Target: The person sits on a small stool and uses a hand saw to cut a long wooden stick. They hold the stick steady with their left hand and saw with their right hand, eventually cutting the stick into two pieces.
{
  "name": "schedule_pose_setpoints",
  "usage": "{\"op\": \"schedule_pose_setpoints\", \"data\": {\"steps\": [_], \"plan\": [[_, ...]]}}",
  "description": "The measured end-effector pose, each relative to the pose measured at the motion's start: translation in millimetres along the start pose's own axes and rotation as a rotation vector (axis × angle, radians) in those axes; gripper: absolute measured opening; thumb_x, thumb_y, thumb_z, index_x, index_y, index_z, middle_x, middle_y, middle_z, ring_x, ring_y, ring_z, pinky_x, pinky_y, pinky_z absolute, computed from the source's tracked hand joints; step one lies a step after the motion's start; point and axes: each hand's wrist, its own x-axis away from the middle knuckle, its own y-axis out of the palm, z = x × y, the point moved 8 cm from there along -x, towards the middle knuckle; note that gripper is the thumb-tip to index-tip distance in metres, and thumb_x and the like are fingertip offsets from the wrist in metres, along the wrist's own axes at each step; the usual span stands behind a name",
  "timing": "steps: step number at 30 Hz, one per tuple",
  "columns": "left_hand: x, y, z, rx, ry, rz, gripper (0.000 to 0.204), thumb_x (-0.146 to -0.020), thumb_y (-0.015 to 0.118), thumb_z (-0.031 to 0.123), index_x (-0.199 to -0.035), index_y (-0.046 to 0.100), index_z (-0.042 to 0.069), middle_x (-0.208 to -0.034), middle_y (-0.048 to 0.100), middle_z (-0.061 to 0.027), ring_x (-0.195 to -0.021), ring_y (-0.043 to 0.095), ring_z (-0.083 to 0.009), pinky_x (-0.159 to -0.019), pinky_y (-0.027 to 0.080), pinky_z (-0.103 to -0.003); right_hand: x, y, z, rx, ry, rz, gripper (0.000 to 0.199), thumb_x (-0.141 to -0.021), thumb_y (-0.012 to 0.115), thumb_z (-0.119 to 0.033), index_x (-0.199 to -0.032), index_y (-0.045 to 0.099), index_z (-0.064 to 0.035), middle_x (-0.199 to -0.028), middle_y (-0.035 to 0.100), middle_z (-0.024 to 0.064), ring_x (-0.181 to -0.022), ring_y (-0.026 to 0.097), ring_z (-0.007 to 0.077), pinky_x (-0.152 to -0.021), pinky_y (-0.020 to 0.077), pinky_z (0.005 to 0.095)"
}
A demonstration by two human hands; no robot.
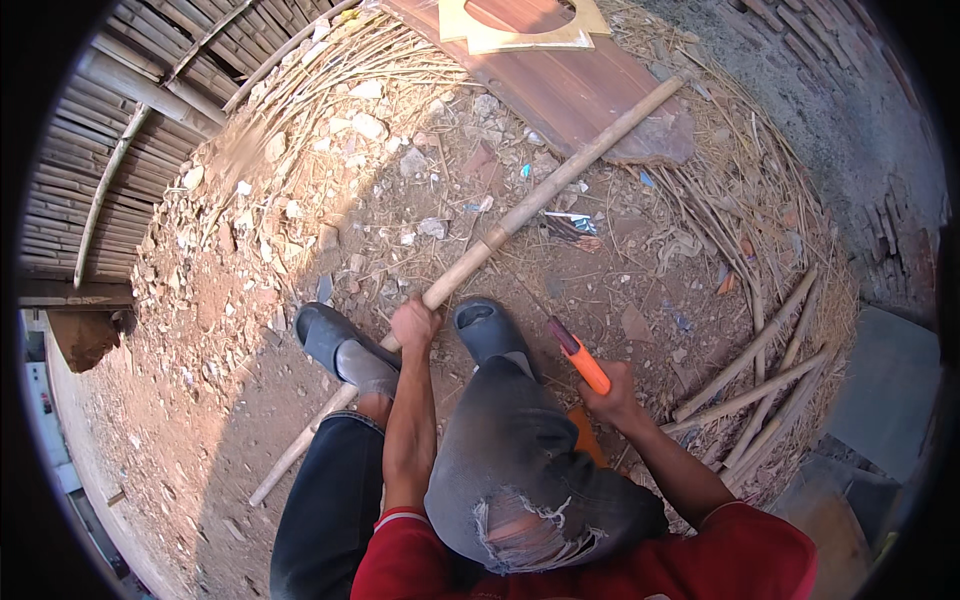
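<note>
A long bamboo pole [545, 190] lies slanted across the ground, from beside my left leg up to a reddish-brown board. My left hand [415, 325] is closed round it below its darker joint, between my sandalled feet. In my right hand [612, 395], beside my bent right knee, is an orange-handled tool [590, 368]. Its narrow blade is seen nearly edge-on and points toward the pole without touching it, so I cannot tell its exact kind. Behind that knee shows part of an orange object [587, 437], mostly hidden.
The reddish-brown board [560, 90] carries a yellow frame with a round opening [530, 42]. Several cut poles [750, 390] lie at the right, below a brick wall [800, 130]. A bamboo-slat fence [110, 170] stands left. Stones, straw and scraps litter the dirt.
</note>
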Motion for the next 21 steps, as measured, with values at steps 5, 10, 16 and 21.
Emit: {"op": "schedule_pose_setpoints", "data": {"steps": [5, 10, 16, 21], "plan": [[-28, -20, 19, -0.05, 0.051, -0.008, 0.033, -0.081, 0.075, 0.026, -0.107, 0.07, 0.007, -0.099, 0.077, -0.0211, -0.093, 0.076, -0.038, -0.085, 0.061, -0.048, -122, 89, -44, 0.083, -0.261, 0.103, 0.02, -0.076, 0.07, -0.018, -0.074, 0.062, 0.0005, -0.072, 0.064, 0.0249, -0.065, 0.064, 0.0449, -0.063, 0.0522, 0.0487], [-14, -10, -1, 0.027, 0.024, -0.041, 0.036, -0.079, 0.071, 0.023, -0.11, 0.073, 0.006, -0.103, 0.076, -0.0237, -0.098, 0.075, -0.04, -0.088, 0.06, -0.05, -96, 69, 41, -0.092, -0.199, 0.086, 0.017, -0.079, 0.067, -0.014, -0.071, 0.059, -0.0008, -0.066, 0.062, 0.015, -0.059, 0.063, 0.0321, -0.06, 0.0503, 0.0434], [-26, -13, 18, 0.091, 0.036, -0.097, 0.038, -0.079, 0.071, 0.023, -0.114, 0.073, 0.009, -0.107, 0.076, -0.0237, -0.104, 0.073, -0.0408, -0.092, 0.058, -0.05, -122, 84, 170, -1.278, 0.259, 0.229, 0.016, -0.082, 0.064, -0.016, -0.073, 0.059, -0.0039, -0.064, 0.058, 0.0085, -0.056, 0.057, 0.0218, -0.061, 0.0486, 0.0355], [-19, -16, -5, 0.053, -0.018, -0.104, 0.039, -0.081, 0.071, 0.024, -0.117, 0.073, 0.011, -0.11, 0.076, -0.0228, -0.106, 0.073, -0.0397, -0.093, 0.058, -0.049, -105, 62, 78, -0.889, 0.166, 0.164, 0.007, -0.085, 0.065, -0.009, -0.083, 0.065, -0.0015, -0.067, 0.06, 0.0076, -0.058, 0.058, 0.0171, -0.059, 0.0485, 0.0346]]}}
